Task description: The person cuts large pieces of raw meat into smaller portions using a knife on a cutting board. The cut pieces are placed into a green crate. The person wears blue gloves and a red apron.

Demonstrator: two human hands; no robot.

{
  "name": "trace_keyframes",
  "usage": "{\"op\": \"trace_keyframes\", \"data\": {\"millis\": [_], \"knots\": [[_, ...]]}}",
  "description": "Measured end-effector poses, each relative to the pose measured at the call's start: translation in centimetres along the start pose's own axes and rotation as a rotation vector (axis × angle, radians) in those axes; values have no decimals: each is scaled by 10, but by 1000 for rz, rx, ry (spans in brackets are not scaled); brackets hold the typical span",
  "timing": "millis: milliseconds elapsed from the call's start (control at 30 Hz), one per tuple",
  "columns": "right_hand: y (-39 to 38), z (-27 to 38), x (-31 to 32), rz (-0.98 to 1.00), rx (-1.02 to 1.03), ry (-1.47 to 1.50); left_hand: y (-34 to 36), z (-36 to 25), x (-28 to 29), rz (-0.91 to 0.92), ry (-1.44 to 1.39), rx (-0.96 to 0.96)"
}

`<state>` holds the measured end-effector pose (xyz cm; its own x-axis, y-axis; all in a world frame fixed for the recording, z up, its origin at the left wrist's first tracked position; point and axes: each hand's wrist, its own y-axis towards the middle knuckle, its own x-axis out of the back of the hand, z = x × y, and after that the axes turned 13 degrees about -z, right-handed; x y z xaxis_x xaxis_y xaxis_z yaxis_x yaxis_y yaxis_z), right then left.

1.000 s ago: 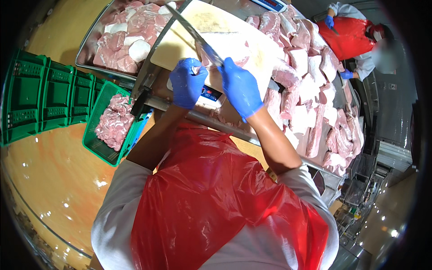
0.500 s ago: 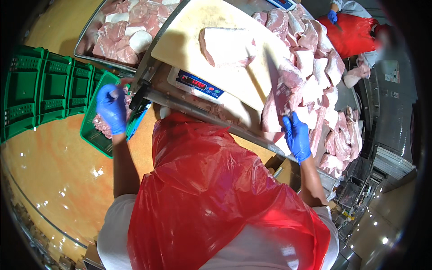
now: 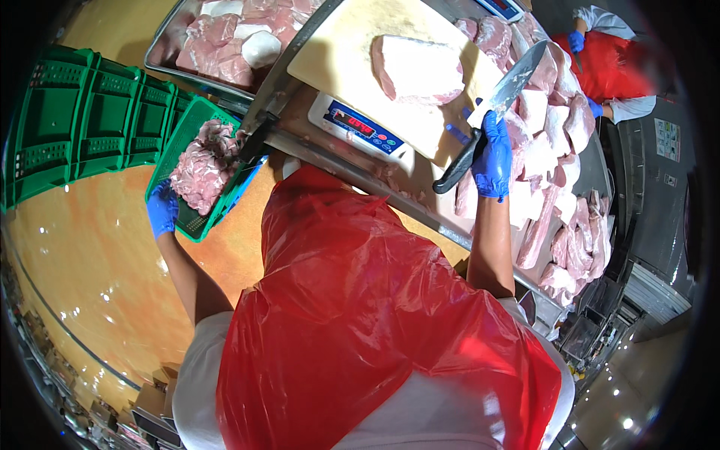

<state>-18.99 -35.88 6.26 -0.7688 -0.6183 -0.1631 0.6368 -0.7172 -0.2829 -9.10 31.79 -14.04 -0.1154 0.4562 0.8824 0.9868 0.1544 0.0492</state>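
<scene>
My left hand (image 3: pixel 163 208), in a blue glove, grips the near-left rim of a green crate (image 3: pixel 157 177) holding pink meat trimmings (image 3: pixel 196 172). My right hand (image 3: pixel 493 161), also gloved, is closed on a large knife (image 3: pixel 515 75); its blade points up and right, over the edge of the meat pile. A pale slab of meat (image 3: pixel 417 69) lies on the cream cutting board (image 3: pixel 326 49). Below the board sits a scale (image 3: pixel 358 125) with a lit display. A black handle (image 3: pixel 257 137) juts from the left end of the steel ledge.
Many cuts of meat (image 3: pixel 555 135) fill the table at right; a steel tray (image 3: pixel 161 45) of pieces sits at upper left. Stacked green crates (image 3: pixel 45 127) stand left on the orange floor. A co-worker in a red apron (image 3: pixel 604 64) is at upper right.
Both hands left the board: my left hand went down-left, over the trimmings, then to the crate's rim; my right hand carried the knife right and now has it angled over the board's edge.
</scene>
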Motion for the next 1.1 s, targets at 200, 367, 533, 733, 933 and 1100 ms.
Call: {"op": "trace_keyframes", "data": {"millis": [200, 367, 533, 733, 933, 1100], "knots": [[31, -31, -121, 19, 213, 163, 4, 18, -16, -18, -312, 59], [60, 14, -191, 227, 374, 367, 91, -165, 16, -164, -348, -336], [-7, 64, -115, 108, 499, 135, 87, -339, 28, -257, -617, -605], [-78, -8, 129, -530, 433, -556, -42, -532, 2, 327, -831, -946], [-200, -46, 235, -871, 183, -260, -193, -626, -91, 663, -648, -1771], [-263, -102, 264, -1074, 51, -63, -305, -690, -192, 525, 574, -2091]]}}
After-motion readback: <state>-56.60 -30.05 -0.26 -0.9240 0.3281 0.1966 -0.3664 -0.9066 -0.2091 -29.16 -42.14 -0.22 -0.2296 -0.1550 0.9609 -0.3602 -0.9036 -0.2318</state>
